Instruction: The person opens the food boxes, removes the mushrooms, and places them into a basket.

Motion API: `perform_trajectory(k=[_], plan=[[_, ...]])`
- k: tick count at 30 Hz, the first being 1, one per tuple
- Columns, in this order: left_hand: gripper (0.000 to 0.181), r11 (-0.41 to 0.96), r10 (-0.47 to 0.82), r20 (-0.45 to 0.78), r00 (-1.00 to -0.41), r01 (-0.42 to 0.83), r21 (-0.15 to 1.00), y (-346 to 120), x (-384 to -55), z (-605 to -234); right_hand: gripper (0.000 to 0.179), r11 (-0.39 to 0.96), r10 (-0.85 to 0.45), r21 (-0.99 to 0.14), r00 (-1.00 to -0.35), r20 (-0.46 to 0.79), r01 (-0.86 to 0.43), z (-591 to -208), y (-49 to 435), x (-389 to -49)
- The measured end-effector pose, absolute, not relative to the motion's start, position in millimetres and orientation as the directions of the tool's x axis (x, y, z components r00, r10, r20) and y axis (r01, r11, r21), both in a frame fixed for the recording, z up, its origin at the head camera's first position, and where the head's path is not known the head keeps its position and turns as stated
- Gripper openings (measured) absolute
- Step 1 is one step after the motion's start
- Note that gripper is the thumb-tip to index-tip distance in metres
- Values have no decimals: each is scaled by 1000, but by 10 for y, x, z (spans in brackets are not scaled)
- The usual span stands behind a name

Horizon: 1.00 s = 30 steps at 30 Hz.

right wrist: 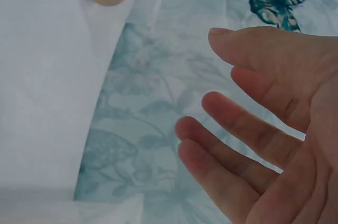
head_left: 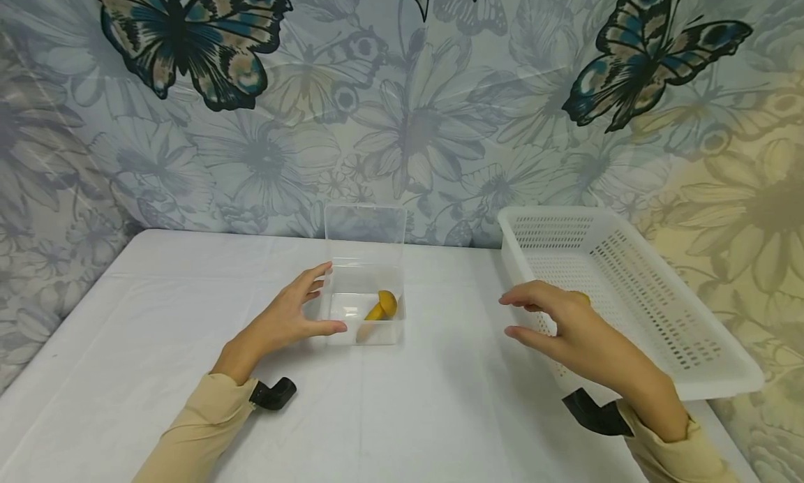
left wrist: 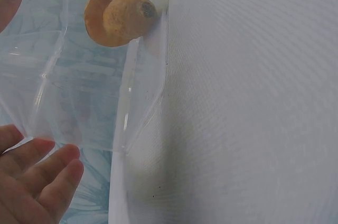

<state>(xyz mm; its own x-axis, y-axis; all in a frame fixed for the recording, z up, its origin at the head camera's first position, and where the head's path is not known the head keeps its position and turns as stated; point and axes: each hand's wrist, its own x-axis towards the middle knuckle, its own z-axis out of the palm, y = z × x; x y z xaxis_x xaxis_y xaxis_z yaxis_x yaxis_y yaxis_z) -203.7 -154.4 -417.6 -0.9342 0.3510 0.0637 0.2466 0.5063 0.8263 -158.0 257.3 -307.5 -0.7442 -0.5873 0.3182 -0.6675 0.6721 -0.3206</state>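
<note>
A clear plastic box (head_left: 336, 336) with its lid (head_left: 366, 225) raised stands on the table. My left hand (head_left: 285, 312) holds the box at its left side, thumb at the front corner and index finger near the back one. Inside lies a small yellow-orange mushroom (head_left: 386, 304), which shows stem-end on in the left wrist view (left wrist: 120, 19). With its fingers apart and loosely bent, my right hand (head_left: 574, 329) hovers at the left side of the white basket (head_left: 678, 280), holding nothing. A bit of something yellow (head_left: 581, 297) peeks out behind that hand; its kind is hidden.
A white cloth covers the table (head_left: 157, 301). Behind it hangs a fabric backdrop (head_left: 427, 134) printed with flowers and butterflies. The perforated basket fills the table's right side, close to the backdrop.
</note>
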Motion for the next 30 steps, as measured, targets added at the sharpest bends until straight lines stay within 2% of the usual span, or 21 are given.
perform_trajectory(k=[6,16,30], plan=[[107,515,355,74,-932,260,817,-1540,-2039,-4179,37,672,-569,-381,-772,282,-635,-3122,2430,-1599],[108,512,349,69,-935,252,821,-1538,-2044,-4185,35,600,-582,-452,-748,319,-660,-3252,2138,-1699],[108,512,348,59,-935,243,824,-1538,-2035,-4183,35,557,-574,-511,-748,333,-655,-3363,1752,-1810]])
